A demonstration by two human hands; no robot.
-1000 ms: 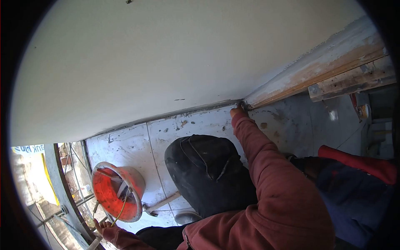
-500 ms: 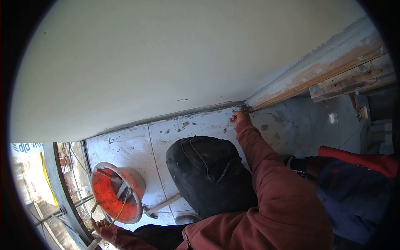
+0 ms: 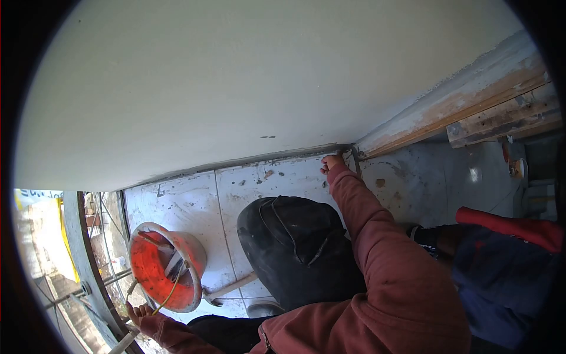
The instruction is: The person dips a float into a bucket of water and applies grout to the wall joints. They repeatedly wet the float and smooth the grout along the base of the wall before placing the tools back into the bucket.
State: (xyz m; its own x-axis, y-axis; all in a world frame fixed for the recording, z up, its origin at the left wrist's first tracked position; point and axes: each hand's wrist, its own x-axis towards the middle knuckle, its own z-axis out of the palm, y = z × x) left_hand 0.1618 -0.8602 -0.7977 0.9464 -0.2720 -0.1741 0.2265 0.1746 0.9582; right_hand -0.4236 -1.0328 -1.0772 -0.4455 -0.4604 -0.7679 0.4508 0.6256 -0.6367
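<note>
My right hand (image 3: 333,163) reaches to the foot of the pale wall (image 3: 236,88), close to the corner with the wooden door frame (image 3: 401,138). Its fingers are curled at the dark grey joint (image 3: 277,154) between wall and floor tiles; whatever they hold is too small to make out. My left hand (image 3: 140,314) is low on the left, beside the window bars (image 3: 97,277) and the orange bucket (image 3: 141,268). Its fingers look bent and slightly apart, with nothing clearly in them. A yellowish handle (image 3: 171,295) hangs across the bucket's mouth, and a grey tool lies inside.
A hammer (image 3: 233,288) lies on the white tiles (image 3: 188,200) between the bucket and my dark-clothed knee (image 3: 289,248). Another person's dark and red clothing (image 3: 501,259) is close on the right. A wooden plank (image 3: 501,115) projects at the upper right.
My right hand has shifted a little left along the wall's foot, away from the corner. The view has tilted slightly; my left hand stays beside the bucket.
</note>
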